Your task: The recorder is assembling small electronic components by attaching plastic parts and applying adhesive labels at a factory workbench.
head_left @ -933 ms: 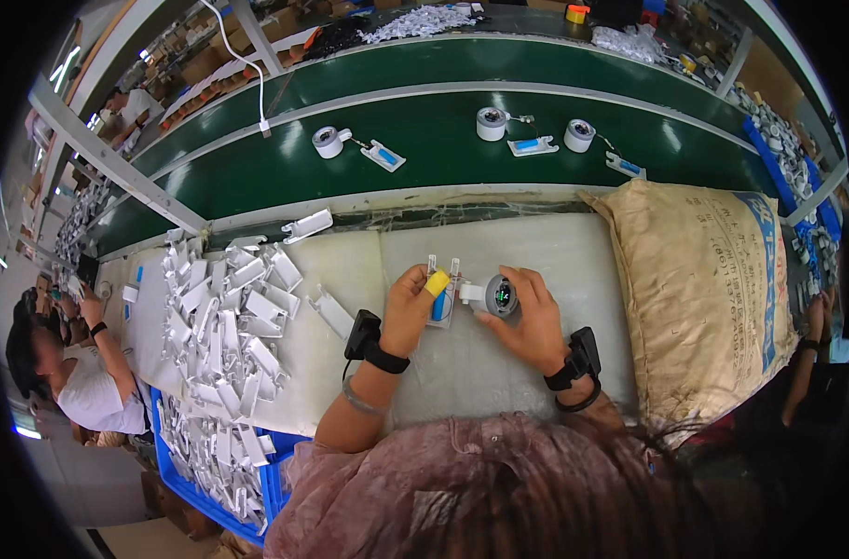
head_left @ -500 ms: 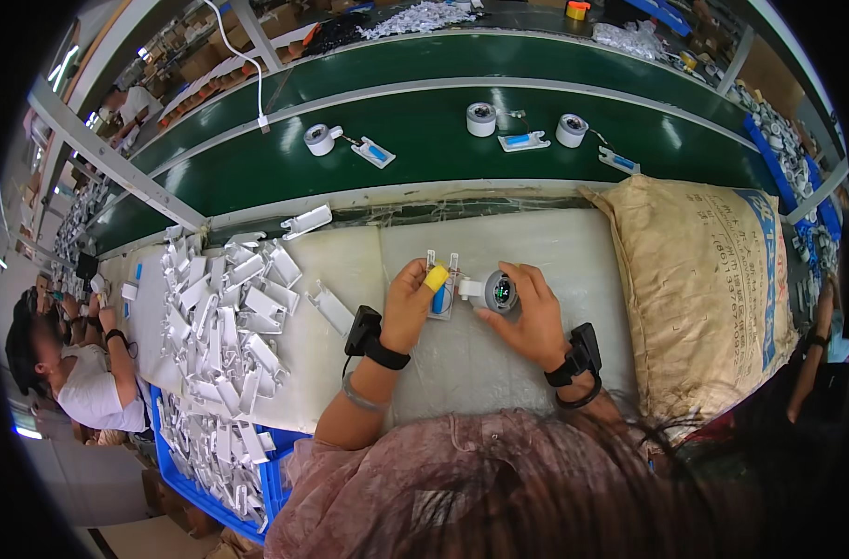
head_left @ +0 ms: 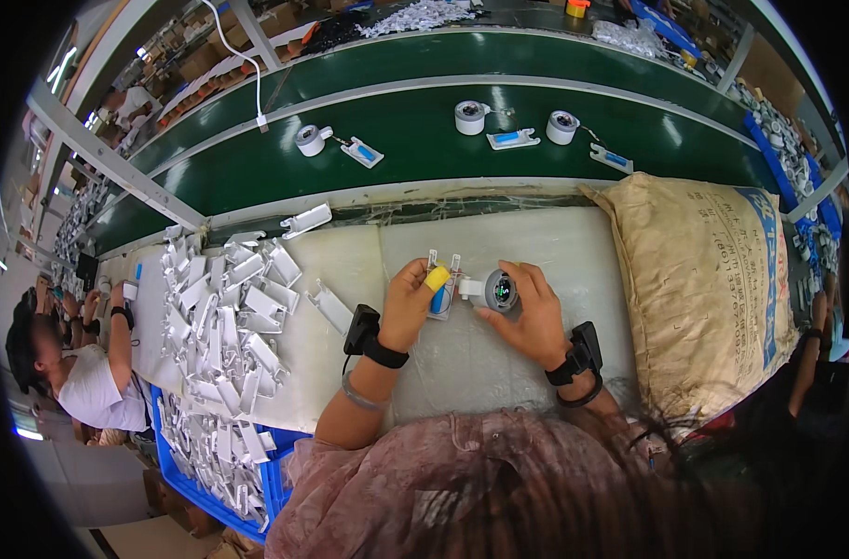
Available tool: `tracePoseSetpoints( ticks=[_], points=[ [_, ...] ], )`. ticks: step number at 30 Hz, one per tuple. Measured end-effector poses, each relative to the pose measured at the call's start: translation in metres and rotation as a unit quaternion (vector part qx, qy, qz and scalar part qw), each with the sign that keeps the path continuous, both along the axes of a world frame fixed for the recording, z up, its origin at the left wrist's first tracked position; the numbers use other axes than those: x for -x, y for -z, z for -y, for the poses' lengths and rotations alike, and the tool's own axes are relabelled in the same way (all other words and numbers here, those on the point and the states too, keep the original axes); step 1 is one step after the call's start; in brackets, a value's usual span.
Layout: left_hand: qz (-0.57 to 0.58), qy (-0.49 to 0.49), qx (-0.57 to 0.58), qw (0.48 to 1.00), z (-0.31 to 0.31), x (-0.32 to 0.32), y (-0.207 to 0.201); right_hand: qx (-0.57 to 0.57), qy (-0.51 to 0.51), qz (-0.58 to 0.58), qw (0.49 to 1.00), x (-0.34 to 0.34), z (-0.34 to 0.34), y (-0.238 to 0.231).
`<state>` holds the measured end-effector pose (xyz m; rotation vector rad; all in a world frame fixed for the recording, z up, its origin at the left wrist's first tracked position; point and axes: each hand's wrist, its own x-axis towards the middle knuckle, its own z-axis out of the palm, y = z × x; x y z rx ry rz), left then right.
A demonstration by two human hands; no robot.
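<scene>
Mid-bench, nothing has shifted: the left hand (head_left: 408, 307) still pins the flat white plastic bracket (head_left: 442, 291); the right hand (head_left: 530, 317) keeps clamping the round grey-and-white reel (head_left: 495, 291) against it.

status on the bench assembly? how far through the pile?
Done: three round units with flat plates lie on the green belt. In hand: left hand presses a white bracket; right hand holds a round unit against it. Left: a big pile of white brackets.

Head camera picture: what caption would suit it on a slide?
Left hand steadies a white bracket while right hand holds a round part beside a pile of brackets.
</scene>
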<state>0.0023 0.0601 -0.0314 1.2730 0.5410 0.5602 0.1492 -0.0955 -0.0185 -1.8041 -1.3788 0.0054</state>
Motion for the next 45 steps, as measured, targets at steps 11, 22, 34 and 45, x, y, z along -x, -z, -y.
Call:
tracePoseSetpoints(
  ticks=[11, 22, 34, 45],
  points=[
    [-0.002, 0.008, 0.011, 1.0, 0.001, 0.0, -0.005, -0.002, 0.002, 0.007, 1.0, -0.001, 0.001, -0.001],
    [0.005, -0.002, 0.015, 1.0, -0.001, -0.002, 0.002, 0.006, 0.005, 0.002, 1.0, -0.001, 0.0, 0.0],
    [0.007, 0.007, 0.201, 0.98, 0.002, -0.002, -0.007, 0.011, -0.007, -0.007, 1.0, 0.0, 0.001, -0.001],
    [0.052, -0.085, 0.076, 0.992, -0.149, -0.047, -0.036, 0.028, -0.026, -0.012, 0.999, -0.003, 0.0, 0.01]
  ],
)
